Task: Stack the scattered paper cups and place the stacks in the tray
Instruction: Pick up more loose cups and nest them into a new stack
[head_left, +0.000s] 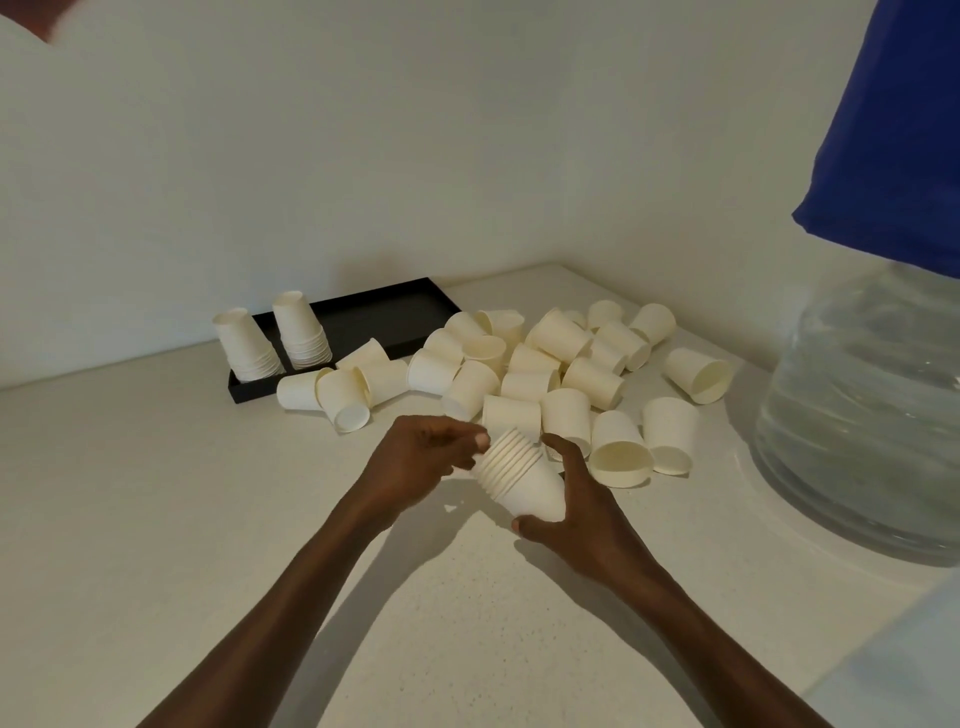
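A shallow black rectangular tray (395, 312) on the pale speckled bench (156, 519) holds two upside-down stacks of cream paper cups (301, 332) at its left end. Roughly thirty loose cream paper cups (571, 364) lie scattered beside it. The right hand (576, 499) grips a tilted nested stack of cups (519, 473); the left hand (421, 457) pinches its rim end.

Obstacles and clearances, as you face them:
Loose paper cups (550, 374): a dense heap just beyond your hands, blocking the straight line to the tray's right half.
Black tray (395, 317): two upside-down cup stacks (275, 338) fill its left end; its right part lies open.
Water jug (862, 415): walls off your right.
Countertop (156, 493): bare to your left, a way round the heap.
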